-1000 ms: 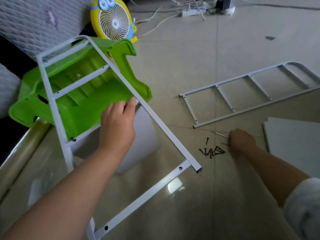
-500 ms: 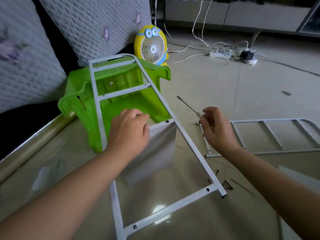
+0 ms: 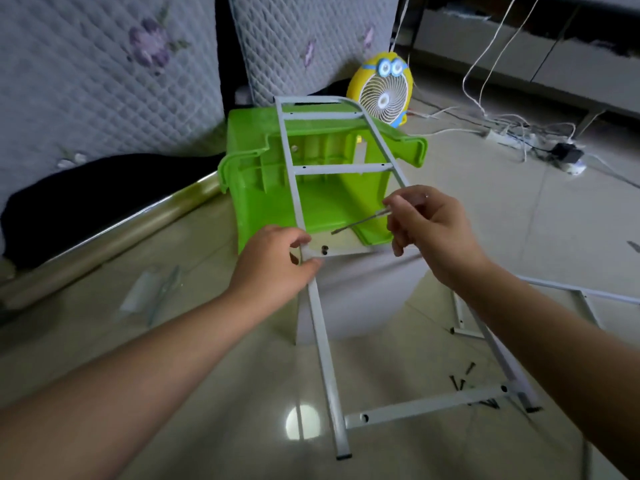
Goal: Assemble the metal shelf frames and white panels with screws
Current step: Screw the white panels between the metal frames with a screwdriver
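Right hand swung screwdriver toward screw, fingers pinching its handle, left hand fingers clamped on frame

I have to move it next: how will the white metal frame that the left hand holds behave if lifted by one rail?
Probably stiff: the frame is tube rails joined by crossbars. Likely light, since it is thin and open. Its feet could skid on the glossy floor if the left hand lets go.
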Tool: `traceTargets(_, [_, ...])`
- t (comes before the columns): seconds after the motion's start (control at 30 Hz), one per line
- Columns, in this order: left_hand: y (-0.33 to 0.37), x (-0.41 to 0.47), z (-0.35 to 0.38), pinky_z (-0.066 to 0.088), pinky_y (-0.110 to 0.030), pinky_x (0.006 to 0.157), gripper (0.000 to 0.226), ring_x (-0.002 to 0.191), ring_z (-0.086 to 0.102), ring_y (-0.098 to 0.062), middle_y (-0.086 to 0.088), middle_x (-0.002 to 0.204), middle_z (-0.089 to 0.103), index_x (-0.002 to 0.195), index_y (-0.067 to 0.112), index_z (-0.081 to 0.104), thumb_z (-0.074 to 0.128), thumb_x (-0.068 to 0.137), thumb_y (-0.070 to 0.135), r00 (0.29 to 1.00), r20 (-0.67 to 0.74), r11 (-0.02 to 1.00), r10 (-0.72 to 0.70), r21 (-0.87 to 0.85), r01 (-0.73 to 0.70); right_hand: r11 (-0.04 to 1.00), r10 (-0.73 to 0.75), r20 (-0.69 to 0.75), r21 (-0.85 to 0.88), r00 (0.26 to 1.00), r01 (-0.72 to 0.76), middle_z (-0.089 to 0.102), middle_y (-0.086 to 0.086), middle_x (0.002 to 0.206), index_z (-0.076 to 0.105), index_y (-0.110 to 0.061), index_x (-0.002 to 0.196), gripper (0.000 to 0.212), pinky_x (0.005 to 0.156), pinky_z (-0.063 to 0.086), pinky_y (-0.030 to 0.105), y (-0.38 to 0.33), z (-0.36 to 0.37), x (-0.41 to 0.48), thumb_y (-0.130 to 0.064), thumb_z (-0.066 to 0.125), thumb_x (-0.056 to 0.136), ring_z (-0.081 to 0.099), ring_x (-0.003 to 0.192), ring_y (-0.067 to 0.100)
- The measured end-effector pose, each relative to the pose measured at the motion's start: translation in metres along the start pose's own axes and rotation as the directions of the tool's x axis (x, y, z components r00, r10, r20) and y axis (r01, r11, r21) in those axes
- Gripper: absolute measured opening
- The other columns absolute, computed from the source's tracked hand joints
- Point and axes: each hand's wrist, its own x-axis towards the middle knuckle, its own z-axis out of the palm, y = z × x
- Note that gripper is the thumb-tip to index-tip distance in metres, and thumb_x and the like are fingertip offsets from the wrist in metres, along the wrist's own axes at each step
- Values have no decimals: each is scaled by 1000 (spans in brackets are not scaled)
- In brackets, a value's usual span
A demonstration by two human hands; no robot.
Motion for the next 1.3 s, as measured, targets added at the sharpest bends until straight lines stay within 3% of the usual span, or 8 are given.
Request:
traceTargets(0.1, [-1,2,4,36,-19,74,25,92,59,-20,-5,100,65,99,9,69,72,77,20,995,-49,994,-85,-79,81,985,-118,-22,-127,993,114,51,-8,43,48,-17,71,16,38,37,20,-9,8,-1,-29,47,81,41,31,7])
traceTargets(0.23, [-4,4,6,36,-18,65,17,73,56,-15,-3,90,65,90,10,70,74,74,16,994,-41,987,-103,-129,97,923,-281,49,-261,958,284,50,-8,49,47,-28,69,16,41,36,22,-19,18,-1,-29,45,85,42,34,7])
traceTargets(0.37, [-6,4,4,34,-3,51,13,52,47,2,15,61,52,84,6,71,75,72,8,992,6,956,-125,-267,122,908,-280,121,-289,952,303,50,-8,45,48,-29,68,17,42,38,23,-21,22,3,-30,46,85,43,35,7])
traceTargets(0.53, [-5,3,3,35,-1,53,13,51,49,6,16,61,53,83,6,73,76,71,9,989,16,944,-146,-298,144,872,-285,210,-349,935,344,49,-10,46,47,-30,68,18,47,37,20,-21,24,8,-39,46,84,47,38,7])
traceTargets(0.77, [-7,9,-6,50,-21,64,7,49,57,-7,1,58,61,77,13,72,77,73,14,960,150,884,-236,-378,276,811,-293,371,-391,881,434,50,-11,51,46,-30,68,19,48,36,12,-31,23,12,-40,44,84,51,41,4])
traceTargets(0.9, [-9,8,-9,55,-27,74,10,60,61,-17,-6,67,63,76,14,71,75,74,6,936,236,800,-263,-489,348,805,-237,434,-413,869,426,52,-5,52,48,-26,68,18,45,38,13,-38,23,16,-26,47,86,50,41,7])
traceTargets(1.03, [-10,6,-12,54,-32,82,17,72,62,-23,-14,82,66,74,20,68,73,75,3,930,270,766,-250,-532,361,843,-9,538,-449,843,296,59,-3,55,57,-14,70,21,46,46,18,-58,20,28,-5,56,89,55,43,14])
traceTargets(1.3, [-12,3,-10,51,-25,64,15,50,56,-7,-2,57,62,64,14,65,76,72,8,942,207,815,-266,-473,334,619,99,661,-626,744,474,67,1,63,56,-1,82,8,56,54,24,-84,36,40,-6,55,88,65,51,14])
